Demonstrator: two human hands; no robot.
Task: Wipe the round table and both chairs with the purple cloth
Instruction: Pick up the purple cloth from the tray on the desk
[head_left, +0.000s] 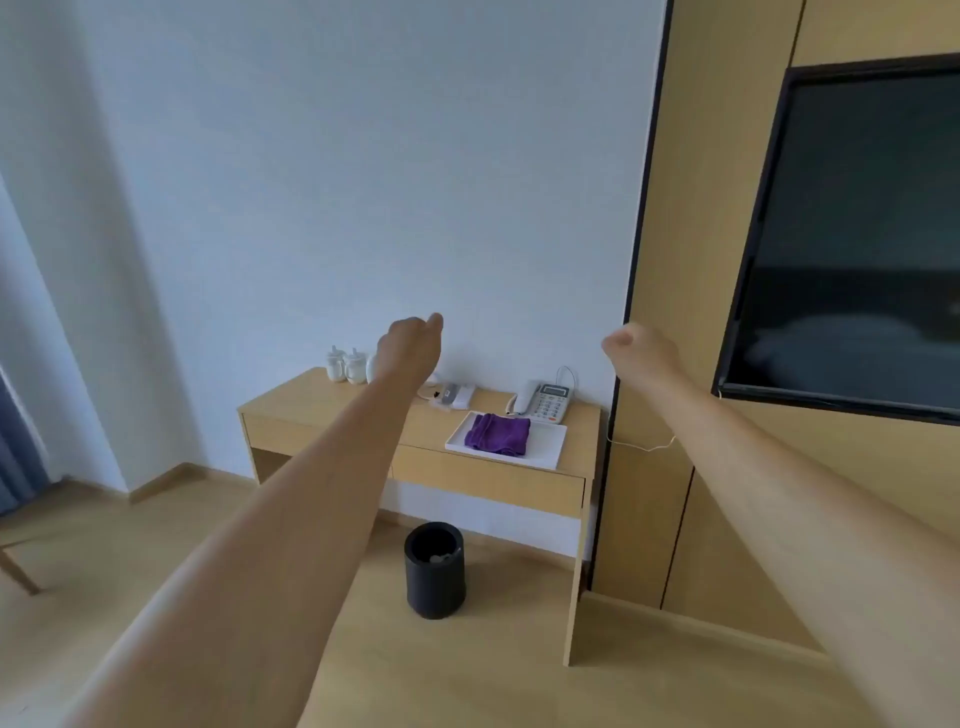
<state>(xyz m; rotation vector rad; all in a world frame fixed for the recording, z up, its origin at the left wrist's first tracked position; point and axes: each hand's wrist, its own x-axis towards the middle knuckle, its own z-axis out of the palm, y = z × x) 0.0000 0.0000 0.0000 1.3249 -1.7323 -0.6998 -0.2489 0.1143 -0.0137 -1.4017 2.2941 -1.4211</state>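
The purple cloth (497, 434) lies folded on a white tray (545, 449) on a light wooden desk (415, 415) against the wall. Both my arms stretch forward at chest height, well above the desk. My left hand (410, 343) is a fist with curled fingers and holds nothing; it hangs left of the cloth. My right hand (641, 348) is also curled into an empty fist, to the right of the cloth near the wooden wall panel. Of a wooden chair (15, 551) only a leg and a seat edge show at the far left. No round table is in view.
On the desk stand white lidded cups (345, 364), a small device (457, 395) and a telephone (545, 402). A black bin (435, 569) sits on the wooden floor under the desk. A dark television (852, 234) hangs on the right wall panel. Curtains hang at the left.
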